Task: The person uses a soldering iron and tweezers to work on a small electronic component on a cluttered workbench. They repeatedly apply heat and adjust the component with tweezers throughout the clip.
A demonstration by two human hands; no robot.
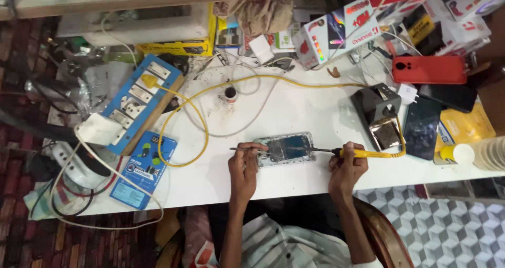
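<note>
Fingers of right hand (346, 168) closed round yellow soldering iron (363, 153), left hand (243, 165) pinching tweezers (247, 149) over opened phone (285, 148)

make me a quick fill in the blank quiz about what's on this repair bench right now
1. The right hand holds a soldering iron with a ____ handle.
2. The left hand holds thin ____ over the opened phone.
3. The phone case near the boxes is ____.

Missing words: yellow; tweezers; red
</note>
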